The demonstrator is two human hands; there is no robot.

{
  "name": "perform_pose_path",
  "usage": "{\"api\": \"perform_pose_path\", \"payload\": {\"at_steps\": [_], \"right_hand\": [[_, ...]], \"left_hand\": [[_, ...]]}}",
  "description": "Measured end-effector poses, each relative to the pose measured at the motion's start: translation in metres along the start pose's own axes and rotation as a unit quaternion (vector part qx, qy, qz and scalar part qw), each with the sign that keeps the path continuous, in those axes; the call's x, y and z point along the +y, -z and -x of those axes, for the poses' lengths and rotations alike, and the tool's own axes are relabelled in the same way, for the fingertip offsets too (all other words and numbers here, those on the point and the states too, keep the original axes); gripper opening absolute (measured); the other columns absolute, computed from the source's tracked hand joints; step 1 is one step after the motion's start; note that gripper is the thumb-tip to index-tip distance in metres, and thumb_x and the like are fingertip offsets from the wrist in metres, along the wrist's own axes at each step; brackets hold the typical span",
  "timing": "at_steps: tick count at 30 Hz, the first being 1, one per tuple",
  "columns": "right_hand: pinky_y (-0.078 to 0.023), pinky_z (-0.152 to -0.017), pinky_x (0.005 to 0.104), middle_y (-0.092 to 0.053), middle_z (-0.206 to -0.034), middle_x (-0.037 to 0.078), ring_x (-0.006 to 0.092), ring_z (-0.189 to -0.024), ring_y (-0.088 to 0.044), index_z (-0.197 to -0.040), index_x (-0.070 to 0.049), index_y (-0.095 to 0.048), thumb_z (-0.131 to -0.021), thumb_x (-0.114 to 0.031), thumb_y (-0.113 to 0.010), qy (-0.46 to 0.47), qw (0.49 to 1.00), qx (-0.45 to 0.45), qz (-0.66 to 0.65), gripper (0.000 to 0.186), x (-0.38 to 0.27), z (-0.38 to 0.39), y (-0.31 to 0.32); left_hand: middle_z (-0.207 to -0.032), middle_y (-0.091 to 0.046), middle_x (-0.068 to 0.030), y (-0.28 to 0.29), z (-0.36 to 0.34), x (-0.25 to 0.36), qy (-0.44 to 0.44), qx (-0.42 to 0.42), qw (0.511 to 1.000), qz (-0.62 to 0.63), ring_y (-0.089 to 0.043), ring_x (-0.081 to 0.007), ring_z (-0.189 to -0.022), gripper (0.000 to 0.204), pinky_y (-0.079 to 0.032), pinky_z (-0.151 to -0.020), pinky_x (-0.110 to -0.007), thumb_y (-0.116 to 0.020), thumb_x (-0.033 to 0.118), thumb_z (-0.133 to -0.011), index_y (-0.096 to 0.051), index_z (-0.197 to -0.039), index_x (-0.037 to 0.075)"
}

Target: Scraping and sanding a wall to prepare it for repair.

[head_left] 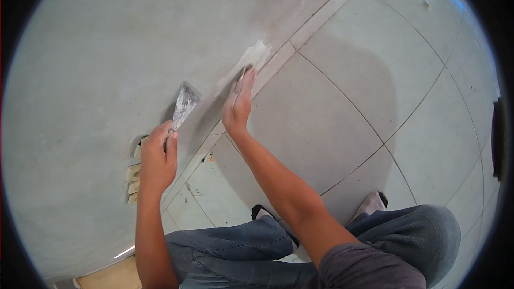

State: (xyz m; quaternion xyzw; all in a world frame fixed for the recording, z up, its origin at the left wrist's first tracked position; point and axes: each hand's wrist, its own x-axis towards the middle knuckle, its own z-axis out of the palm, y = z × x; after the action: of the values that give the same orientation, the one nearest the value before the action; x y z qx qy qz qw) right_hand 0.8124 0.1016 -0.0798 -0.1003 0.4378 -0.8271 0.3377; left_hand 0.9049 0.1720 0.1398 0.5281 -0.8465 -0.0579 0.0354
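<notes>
My left hand (160, 150) is closed round the handle of a putty knife (186, 104). The triangular metal blade is smeared with whitish filler and points up along the grey wall. My right hand (241, 101) lies close against the wall, seen edge-on, fingers straight and pressed together. Something thin with a dark edge shows by its fingertips; the palm side is hidden, so I cannot make out what it is. Just beyond those fingertips, a white filler patch (256, 52) covers the wall low down, near the skirting tiles.
Cream electrical fittings (134, 174) sit in wall recesses left of my left forearm. A strip of skirting tiles (276, 61) runs between wall and tiled floor (321, 118). Small debris (211, 158) lies on the floor. A tan panel (112, 275) is at the lower left.
</notes>
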Motion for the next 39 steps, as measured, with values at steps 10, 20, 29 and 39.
{"api": "perform_pose_path", "payload": {"at_steps": [10,20,29,39], "right_hand": [[-0.008,-0.12,0.0401,-0.011,-0.158,0.025,0.0356,-0.148,-0.009,-0.15,0.006,-0.014,-0.103,-0.019,-0.038,0.075,0.976,-0.003,0.205,0.059,-0.005,-0.048,0.03],[-0.006,-0.12,0.0361,-0.004,-0.159,0.023,0.032,-0.149,-0.005,-0.15,0.006,-0.009,-0.104,-0.023,-0.036,0.051,0.969,0.083,0.228,0.061,-0.012,-0.095,0.024],[-0.002,-0.12,0.0384,0.003,-0.161,0.015,0.0265,-0.149,0.0,-0.152,0.002,-0.001,-0.105,-0.031,-0.029,0.06,0.997,-0.004,0.058,0.064,0.067,0.016,0.007],[0.0,-0.12,0.04,-0.003,-0.159,0.023,0.0332,-0.149,-0.001,-0.151,0.007,-0.004,-0.101,-0.016,-0.032,0.077,0.982,-0.055,0.163,0.062,0.035,0.018,0.014]], "left_hand": [[-0.077,-0.053,-0.0022,0.024,0.008,-0.003,0.136,-0.068,0.968,0.198,-0.044,-0.0092,-0.065,0.034,-0.04,-0.062,-0.025,-0.055,0.02,-0.098,-0.059,-0.122,-0.004],[-0.081,-0.057,-0.0036,0.018,0.001,-0.016,0.064,-0.081,0.973,0.204,-0.047,-0.0097,-0.07,0.034,-0.042,-0.066,-0.026,-0.055,0.019,-0.098,-0.059,-0.122,-0.005],[-0.093,-0.064,-0.0106,-0.003,-0.018,-0.026,0.05,-0.094,0.98,0.166,-0.051,-0.0135,-0.073,0.034,-0.044,-0.071,-0.026,-0.055,0.019,-0.098,-0.058,-0.121,-0.007],[-0.102,-0.066,-0.0136,-0.001,-0.024,-0.032,0.047,-0.141,0.978,0.146,-0.053,-0.0146,-0.076,0.036,-0.045,-0.071,-0.027,-0.056,0.02,-0.097,-0.059,-0.121,-0.006]]}}
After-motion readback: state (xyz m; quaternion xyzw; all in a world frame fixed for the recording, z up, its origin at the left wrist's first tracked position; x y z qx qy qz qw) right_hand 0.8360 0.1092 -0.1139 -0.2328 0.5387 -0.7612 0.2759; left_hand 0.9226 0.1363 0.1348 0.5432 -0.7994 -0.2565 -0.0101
